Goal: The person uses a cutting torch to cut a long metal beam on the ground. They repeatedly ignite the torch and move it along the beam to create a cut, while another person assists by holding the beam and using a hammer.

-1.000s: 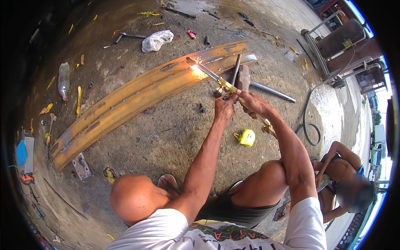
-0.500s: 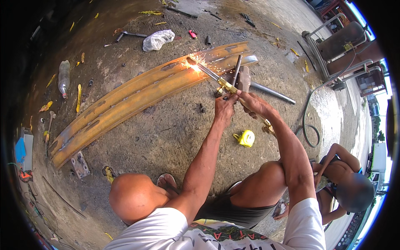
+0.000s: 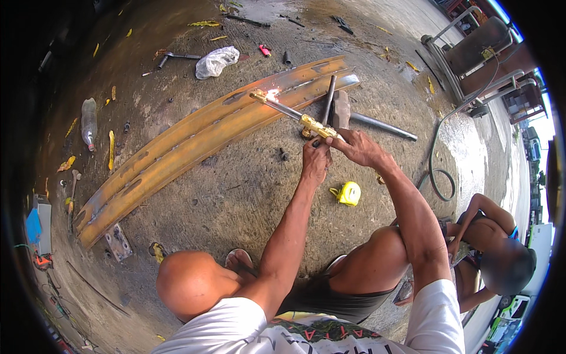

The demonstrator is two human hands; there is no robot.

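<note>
A brass cutting torch (image 3: 318,126) slants up and left from my hands, its tip just above two curved, rusty steel channels (image 3: 177,135). Beside the tip, a small bright spot glows on the metal. My right hand (image 3: 361,148) is closed around the torch's rear part. Just below the valve body, my left hand (image 3: 316,160) has its fingers curled up against the torch; part of that grip is hidden. Close to the hands lie a sledgehammer (image 3: 341,110) with a steel pipe handle and a dark round bar (image 3: 329,100).
A yellow tape measure (image 3: 349,193) lies in front of me. A hose (image 3: 432,153) runs to a gas-cylinder cart (image 3: 477,56) at far right. Another person (image 3: 489,236) crouches at right. A plastic bottle (image 3: 89,121), white bag (image 3: 216,62) and pink lighter (image 3: 264,51) lie around.
The large spray of sparks has shrunk to a small glow. The torch tip has shifted left, and my right hand's fingers lie flatter over the torch body.
</note>
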